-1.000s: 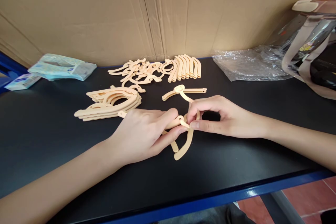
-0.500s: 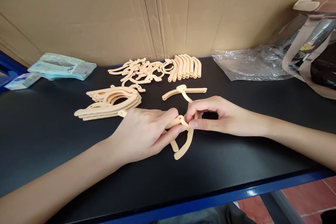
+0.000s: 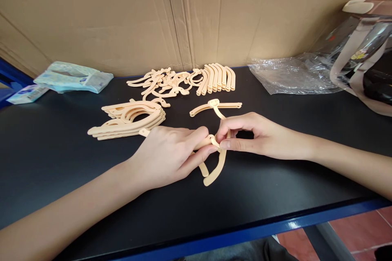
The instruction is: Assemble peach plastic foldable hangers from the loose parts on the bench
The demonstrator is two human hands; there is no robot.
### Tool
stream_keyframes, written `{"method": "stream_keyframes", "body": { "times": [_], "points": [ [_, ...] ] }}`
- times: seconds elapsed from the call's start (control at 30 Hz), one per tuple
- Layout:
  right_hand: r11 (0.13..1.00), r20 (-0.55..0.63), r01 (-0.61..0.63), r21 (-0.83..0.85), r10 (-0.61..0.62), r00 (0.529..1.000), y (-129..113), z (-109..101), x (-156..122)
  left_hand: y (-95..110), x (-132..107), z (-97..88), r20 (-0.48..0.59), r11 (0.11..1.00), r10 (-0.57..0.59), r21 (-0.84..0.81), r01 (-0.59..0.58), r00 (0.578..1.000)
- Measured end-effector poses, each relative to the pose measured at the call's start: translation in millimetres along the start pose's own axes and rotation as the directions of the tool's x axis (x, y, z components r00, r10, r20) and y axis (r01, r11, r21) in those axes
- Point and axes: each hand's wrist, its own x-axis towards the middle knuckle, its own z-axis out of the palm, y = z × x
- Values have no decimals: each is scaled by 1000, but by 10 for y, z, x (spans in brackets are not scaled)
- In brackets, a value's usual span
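Note:
My left hand (image 3: 174, 153) is closed around a beige plastic hanger arm (image 3: 203, 143), whose other end (image 3: 144, 132) sticks out behind my knuckles. My right hand (image 3: 252, 136) pinches a curved hanger piece (image 3: 219, 167) at the tip of that arm, where a small loop (image 3: 213, 140) shows. My fingers partly hide the joint between the pieces. Below my left fingers another beige strip (image 3: 203, 169) pokes out. Just beyond my right hand lies a loose hanger arm (image 3: 196, 111), with the rounded end of a hook piece (image 3: 213, 103) over it.
Stacked folded hangers (image 3: 131, 120) lie left of my hands. Behind are a heap of hooks (image 3: 162, 81) and a row of hanger arms (image 3: 219, 77). A tissue pack (image 3: 73, 79), clear plastic bag (image 3: 290, 75) and strapped bottle (image 3: 361, 36) stand around the black table (image 3: 260, 204).

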Motion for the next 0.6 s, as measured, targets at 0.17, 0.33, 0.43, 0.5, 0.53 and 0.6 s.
{"method": "stream_keyframes", "body": {
  "times": [0.17,0.33,0.43,0.5,0.53,0.6],
  "points": [
    [1000,4,11,-22,-10,1000,-17,3,-7,-9,-10,23,13,1000,-11,-21,11,1000],
    [996,1,47,-71,-47,999,-6,14,-19,1,10,2,57,999,-7,-34,9,998],
    [996,6,54,-73,-54,999,-3,14,-20,9,19,-6,81,999,-1,-45,4,997],
    [997,-3,41,-65,-41,999,-10,10,-13,15,19,-11,58,1000,-10,-19,11,998],
    [998,-8,32,-59,-33,999,-16,7,-8,18,18,-15,42,1000,-19,1,19,999],
    [999,-12,21,-47,-21,1000,-28,3,0,23,16,-24,9,999,-28,29,27,1000]
  ]
}}
